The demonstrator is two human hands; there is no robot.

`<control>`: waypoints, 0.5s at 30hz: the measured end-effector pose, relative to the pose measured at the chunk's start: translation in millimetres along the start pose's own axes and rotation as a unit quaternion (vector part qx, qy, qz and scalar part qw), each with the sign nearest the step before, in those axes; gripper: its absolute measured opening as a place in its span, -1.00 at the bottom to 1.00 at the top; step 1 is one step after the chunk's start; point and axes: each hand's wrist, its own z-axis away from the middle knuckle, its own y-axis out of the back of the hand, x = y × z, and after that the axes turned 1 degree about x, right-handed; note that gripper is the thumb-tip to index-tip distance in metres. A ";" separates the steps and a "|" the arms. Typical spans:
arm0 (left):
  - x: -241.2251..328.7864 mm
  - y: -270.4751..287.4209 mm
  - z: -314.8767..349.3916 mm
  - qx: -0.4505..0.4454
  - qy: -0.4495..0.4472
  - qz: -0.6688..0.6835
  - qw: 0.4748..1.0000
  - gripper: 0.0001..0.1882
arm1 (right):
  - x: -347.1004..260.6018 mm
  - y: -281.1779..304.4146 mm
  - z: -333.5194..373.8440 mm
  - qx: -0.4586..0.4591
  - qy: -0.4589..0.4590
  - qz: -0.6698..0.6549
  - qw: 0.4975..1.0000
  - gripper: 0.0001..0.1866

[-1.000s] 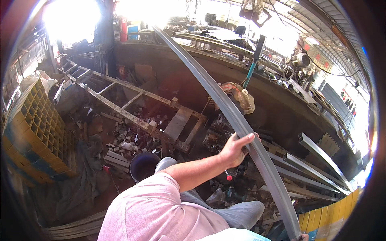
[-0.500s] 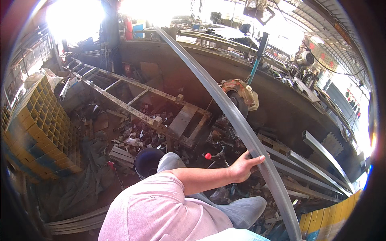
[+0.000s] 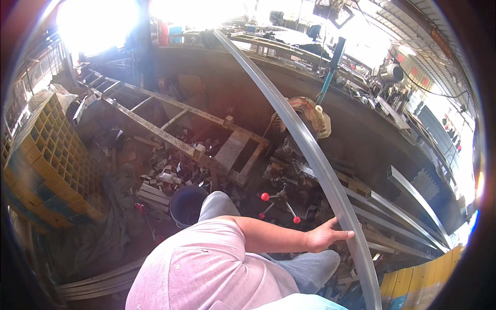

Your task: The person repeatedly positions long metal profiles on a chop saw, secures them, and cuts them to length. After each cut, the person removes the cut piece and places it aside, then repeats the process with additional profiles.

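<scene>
My left hand (image 3: 326, 236) is closed around the near half of a long grey metal tube (image 3: 289, 119). Its thumb lies over the top of the tube, while the other fingers are partly hidden behind it. The tube runs from the far workbench side down past my right knee to the lower edge, bowed by the lens. Just left of the tube, below the hand's reach, stands a spoked handle with red knobs (image 3: 265, 196). Behind the tube is a machine with an orange and cream guard (image 3: 315, 119), partly covered by it. My right hand does not show.
A metal ladder-like frame (image 3: 170, 124) stretches across scattered offcuts (image 3: 170, 168). A dark bucket (image 3: 187, 205) stands by my left knee. Stacked yellow square tubes (image 3: 49, 165) rise at left. More metal tubes (image 3: 413, 199) lie at right, beside yellow pieces (image 3: 418, 279).
My left hand has moved right and nearer to me. The tube's far end has shifted right, and its middle has swung slightly. More of the red-knobbed handle shows.
</scene>
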 end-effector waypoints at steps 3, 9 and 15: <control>-5.3 -1.0 -2.5 0.012 0.015 0.010 1.000 -0.32 | 7.5 7.0 9.0 -0.003 -0.015 0.005 1.000 -0.48; 4.4 13.0 -10.0 0.057 0.013 0.030 0.998 -0.33 | -34.8 0.2 34.5 -0.023 -0.016 0.029 0.999 -0.49; 46.3 46.0 -15.3 0.128 -0.053 0.000 0.990 -0.50 | -122.7 -27.6 64.8 -0.030 0.060 0.022 0.997 -0.53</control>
